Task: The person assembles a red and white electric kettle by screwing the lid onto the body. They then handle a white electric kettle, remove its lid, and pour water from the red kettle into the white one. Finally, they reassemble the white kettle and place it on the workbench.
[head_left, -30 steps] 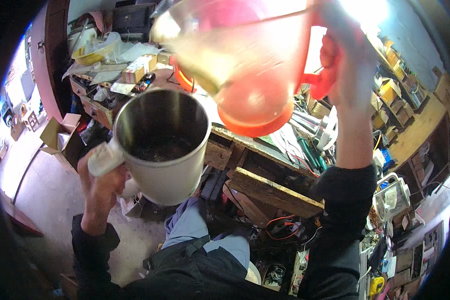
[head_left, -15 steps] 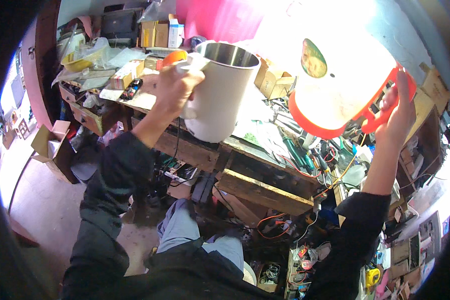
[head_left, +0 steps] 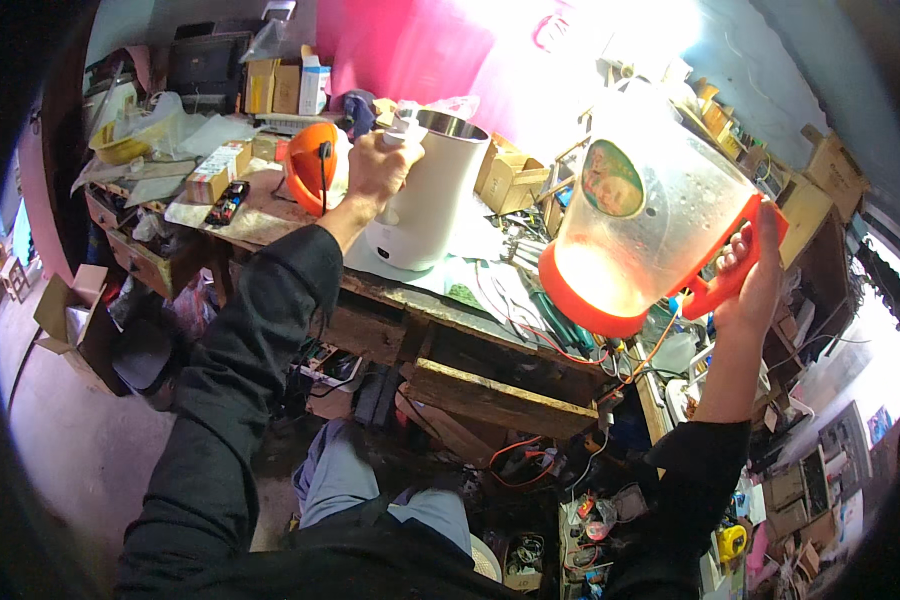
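Observation:
My left hand (head_left: 382,168) is wrapped around the handle of a white electric kettle (head_left: 432,205) with a bare metal inside and no lid. The kettle is upright at the front of the workbench, its base at or just over the surface. Off to the right, my right hand (head_left: 752,275) grips the red handle of a clear plastic pitcher (head_left: 675,195) with a red base and an oval picture on its side. The pitcher is held tilted above the cluttered bench, and drops show on its wall.
An orange round object (head_left: 310,168) with a black cord lies left of the kettle. Cardboard boxes (head_left: 511,183), pliers (head_left: 562,322) and loose wires crowd the workbench (head_left: 260,215). Below its front edge juts an open drawer (head_left: 500,398). An open carton (head_left: 75,335) stands on the floor at left.
The kettle has come down onto or close to the bench. My right hand has lowered the pitcher slightly, still tilted. The orange object shows more fully, and the view has shifted.

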A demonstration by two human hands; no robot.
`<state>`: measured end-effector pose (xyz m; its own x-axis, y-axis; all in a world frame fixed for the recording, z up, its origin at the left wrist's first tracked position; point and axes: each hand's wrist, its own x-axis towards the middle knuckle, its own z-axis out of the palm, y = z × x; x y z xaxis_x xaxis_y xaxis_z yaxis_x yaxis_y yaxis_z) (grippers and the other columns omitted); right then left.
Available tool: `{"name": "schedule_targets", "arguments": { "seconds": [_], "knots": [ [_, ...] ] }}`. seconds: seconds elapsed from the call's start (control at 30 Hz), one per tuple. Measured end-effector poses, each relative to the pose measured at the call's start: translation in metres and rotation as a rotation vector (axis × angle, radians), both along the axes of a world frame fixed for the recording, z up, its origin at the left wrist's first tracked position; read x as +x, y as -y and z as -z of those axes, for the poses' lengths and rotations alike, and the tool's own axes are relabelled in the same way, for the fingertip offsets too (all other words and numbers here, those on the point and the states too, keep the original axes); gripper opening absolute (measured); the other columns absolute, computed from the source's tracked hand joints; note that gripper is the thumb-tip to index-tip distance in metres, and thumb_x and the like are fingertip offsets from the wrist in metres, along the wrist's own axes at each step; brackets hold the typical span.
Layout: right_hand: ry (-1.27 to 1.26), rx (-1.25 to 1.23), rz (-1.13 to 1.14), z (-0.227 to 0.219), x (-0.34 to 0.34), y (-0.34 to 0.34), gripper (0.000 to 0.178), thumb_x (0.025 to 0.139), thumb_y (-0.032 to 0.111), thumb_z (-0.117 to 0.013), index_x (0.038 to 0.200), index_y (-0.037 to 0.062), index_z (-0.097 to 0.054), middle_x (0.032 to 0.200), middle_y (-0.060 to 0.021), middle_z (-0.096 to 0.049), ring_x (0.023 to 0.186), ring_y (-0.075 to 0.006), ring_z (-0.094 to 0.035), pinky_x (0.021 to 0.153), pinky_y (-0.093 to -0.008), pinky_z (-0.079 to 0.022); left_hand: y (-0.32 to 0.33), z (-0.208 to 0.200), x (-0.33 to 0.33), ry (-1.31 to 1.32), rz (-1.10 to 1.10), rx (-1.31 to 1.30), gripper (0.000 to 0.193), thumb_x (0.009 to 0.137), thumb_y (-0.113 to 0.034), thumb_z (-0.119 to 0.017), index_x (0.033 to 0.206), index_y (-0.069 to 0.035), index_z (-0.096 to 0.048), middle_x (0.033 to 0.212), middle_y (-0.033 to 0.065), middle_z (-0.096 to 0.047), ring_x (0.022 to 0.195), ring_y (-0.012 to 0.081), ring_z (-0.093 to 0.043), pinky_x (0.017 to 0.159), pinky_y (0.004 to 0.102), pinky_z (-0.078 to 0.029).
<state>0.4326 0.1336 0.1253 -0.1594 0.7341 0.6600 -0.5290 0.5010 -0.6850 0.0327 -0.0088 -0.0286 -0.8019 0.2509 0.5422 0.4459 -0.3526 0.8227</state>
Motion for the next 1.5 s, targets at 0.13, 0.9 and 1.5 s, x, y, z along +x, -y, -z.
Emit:
{"name": "schedule_targets", "arguments": {
  "seconds": [0.13,0.9,1.5],
  "knots": [
    [0.057,-0.135,-0.071,0.005,-0.032,0.016,0.042,0.086,0.048,-0.082,0.083,0.0151,-0.057,0.066,0.0048,-0.048,0.053,-0.0060,-0.043,0.047,-0.0220,-0.036,-0.006,0.005,-0.002,-0.262,-0.119,0.013,0.026,0.079,-0.028,-0.070,0.074,-0.003,-0.070,0.062,0.0094,-0.067,0.059,0.0176,-0.066,0.057,0.0379,-0.050],
    [-0.018,-0.233,-0.443,0.061,-0.017,0.023,0.060,0.102,0.042,-0.061,0.149,0.0069,-0.047,0.145,-0.0103,-0.056,0.135,-0.0269,-0.053,0.112,-0.0471,-0.044,0.084,0.145,-0.204,0.063,-0.194,-0.286,0.034,0.089,-0.027,-0.067,0.114,-0.006,-0.058,0.095,0.0147,-0.061,0.084,0.0277,-0.061,0.080,0.0393,-0.049],
    [-0.019,-0.389,-0.315,0.158,0.028,0.037,0.052,0.095,0.050,-0.069,0.121,0.0064,-0.059,0.086,0.0008,-0.060,0.071,-0.0097,-0.055,0.059,-0.0237,-0.045,0.123,0.129,-0.241,0.598,0.153,0.656,0.025,0.083,-0.006,-0.062,0.107,-0.001,-0.058,0.102,0.0146,-0.065,0.087,0.0312,-0.066,0.080,0.0480,-0.057]
  ]
}}
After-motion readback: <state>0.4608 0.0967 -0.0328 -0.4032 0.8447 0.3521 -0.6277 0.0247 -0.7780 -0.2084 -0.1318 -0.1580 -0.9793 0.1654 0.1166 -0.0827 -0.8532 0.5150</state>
